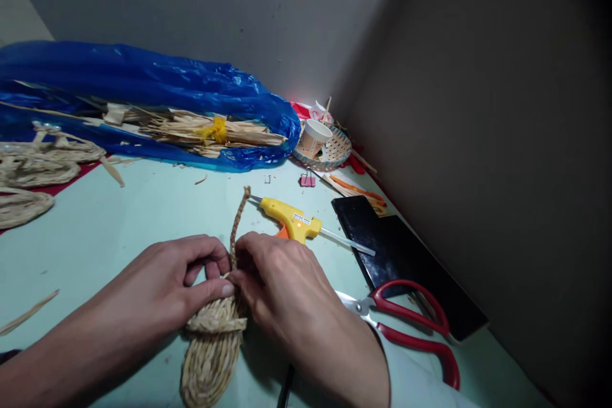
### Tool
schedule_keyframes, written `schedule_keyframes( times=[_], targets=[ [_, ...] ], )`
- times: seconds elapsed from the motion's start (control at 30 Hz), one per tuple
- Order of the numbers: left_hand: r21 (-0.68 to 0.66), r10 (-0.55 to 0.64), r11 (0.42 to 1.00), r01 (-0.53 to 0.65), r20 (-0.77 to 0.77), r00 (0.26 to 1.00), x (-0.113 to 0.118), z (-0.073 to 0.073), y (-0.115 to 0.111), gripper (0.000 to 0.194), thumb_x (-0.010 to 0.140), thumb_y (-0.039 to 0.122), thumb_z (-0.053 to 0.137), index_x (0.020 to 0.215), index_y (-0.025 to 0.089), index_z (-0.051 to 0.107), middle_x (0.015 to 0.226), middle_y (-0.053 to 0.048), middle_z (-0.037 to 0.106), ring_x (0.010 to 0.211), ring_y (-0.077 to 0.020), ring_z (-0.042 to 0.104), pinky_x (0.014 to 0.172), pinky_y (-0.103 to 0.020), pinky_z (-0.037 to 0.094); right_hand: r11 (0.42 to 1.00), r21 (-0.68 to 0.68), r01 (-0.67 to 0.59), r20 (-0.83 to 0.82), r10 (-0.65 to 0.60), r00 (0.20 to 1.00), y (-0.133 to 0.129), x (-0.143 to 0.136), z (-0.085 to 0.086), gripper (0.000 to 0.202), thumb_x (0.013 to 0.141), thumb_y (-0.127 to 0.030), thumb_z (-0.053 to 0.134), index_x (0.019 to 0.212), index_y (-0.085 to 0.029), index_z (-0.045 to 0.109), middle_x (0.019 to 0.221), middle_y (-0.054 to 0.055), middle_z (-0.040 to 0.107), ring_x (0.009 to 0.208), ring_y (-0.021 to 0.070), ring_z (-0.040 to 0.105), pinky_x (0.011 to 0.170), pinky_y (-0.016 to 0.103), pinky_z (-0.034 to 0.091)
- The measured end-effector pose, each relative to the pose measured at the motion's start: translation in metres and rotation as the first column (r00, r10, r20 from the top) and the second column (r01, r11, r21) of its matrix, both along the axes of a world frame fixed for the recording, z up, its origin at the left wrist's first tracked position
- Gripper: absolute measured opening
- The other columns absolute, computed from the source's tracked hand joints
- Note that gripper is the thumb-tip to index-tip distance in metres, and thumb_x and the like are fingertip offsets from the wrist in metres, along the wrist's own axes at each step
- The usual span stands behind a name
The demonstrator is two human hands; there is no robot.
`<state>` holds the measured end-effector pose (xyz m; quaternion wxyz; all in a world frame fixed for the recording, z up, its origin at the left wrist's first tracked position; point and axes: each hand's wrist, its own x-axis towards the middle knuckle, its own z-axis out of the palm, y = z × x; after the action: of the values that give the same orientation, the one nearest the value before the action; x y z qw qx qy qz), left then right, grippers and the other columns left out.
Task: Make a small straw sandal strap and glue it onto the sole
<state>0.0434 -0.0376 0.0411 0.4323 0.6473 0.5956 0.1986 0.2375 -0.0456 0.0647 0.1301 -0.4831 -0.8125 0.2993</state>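
Note:
A small woven straw sandal point(210, 363) lies on the pale green tabletop in front of me, its sole toward me and a strap across it. From its far end a thin braided cord point(238, 223) runs away from me. My left hand point(191, 274) pinches the sandal's far end with thumb and fingers where the cord meets it. My right hand point(282, 280) is closed at the same spot from the other side, its fingertips partly hidden. Just beyond lies a yellow glue gun point(291, 217), its nozzle close to the cord's tip.
Red-handled scissors point(411, 312) and black flat devices point(411, 255) lie at right. Behind are a pink binder clip point(307, 180), a basket point(340, 146) holding a paper cup point(315, 135), and a blue plastic bag point(167, 76) with straw bundles point(248, 132). More woven pieces point(38, 162) sit at left.

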Motion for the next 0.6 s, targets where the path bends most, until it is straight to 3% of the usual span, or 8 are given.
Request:
schedule_keyframes(
  times=[0.13, 0.23, 0.33, 0.6],
  targets=[
    [-0.021, -0.040, 0.999, 0.039, -0.090, 0.995, 0.004, 0.008, -0.004, 0.024, 0.071, 0.051, 0.063, 0.070, 0.027, 0.065, 0.074, -0.005, 0.071, 0.075, -0.0313, 0.064, 0.070, -0.042, 0.047, 1.000, -0.020, -0.009, -0.012, 0.009, 1.000, -0.003, 0.003, 0.004, 0.009, 0.101, -0.015, 0.058, 0.094, -0.020, 0.059, 0.093, 0.004, 0.065, 0.090, 0.0214, 0.060, 0.073, 0.031, 0.038],
    [-0.015, -0.045, 0.999, 0.044, -0.043, 0.998, 0.006, 0.009, -0.006, 0.020, 0.067, 0.046, 0.064, 0.070, 0.026, 0.066, 0.072, -0.003, 0.069, 0.074, -0.0299, 0.064, 0.069, -0.040, 0.046, 1.000, -0.010, -0.012, -0.043, 0.011, 0.999, -0.003, 0.003, 0.004, 0.012, 0.100, -0.014, 0.060, 0.091, -0.020, 0.056, 0.092, 0.004, 0.066, 0.088, 0.0211, 0.061, 0.071, 0.030, 0.039],
    [-0.003, -0.074, 0.997, 0.074, 0.000, 0.997, 0.005, 0.007, -0.008, 0.016, 0.073, 0.043, 0.061, 0.070, 0.027, 0.065, 0.076, -0.003, 0.072, 0.078, -0.0301, 0.067, 0.074, -0.041, 0.047, 1.000, 0.001, -0.017, -0.068, 0.017, 0.998, -0.003, 0.003, 0.002, 0.016, 0.099, -0.011, 0.061, 0.087, -0.021, 0.054, 0.092, 0.005, 0.068, 0.086, 0.0206, 0.063, 0.070, 0.029, 0.041],
    [0.050, -0.080, 0.996, 0.077, 0.058, 0.995, 0.003, 0.000, -0.013, 0.011, 0.075, 0.032, 0.062, 0.079, 0.029, 0.051, 0.080, 0.001, 0.064, 0.078, -0.0261, 0.061, 0.075, -0.040, 0.045, 0.996, 0.059, -0.072, -0.097, 0.078, 0.992, -0.009, 0.000, 0.000, 0.016, 0.094, -0.005, 0.055, 0.092, -0.021, 0.057, 0.098, 0.004, 0.069, 0.089, 0.0199, 0.063, 0.082, 0.033, 0.046]
  ],
)
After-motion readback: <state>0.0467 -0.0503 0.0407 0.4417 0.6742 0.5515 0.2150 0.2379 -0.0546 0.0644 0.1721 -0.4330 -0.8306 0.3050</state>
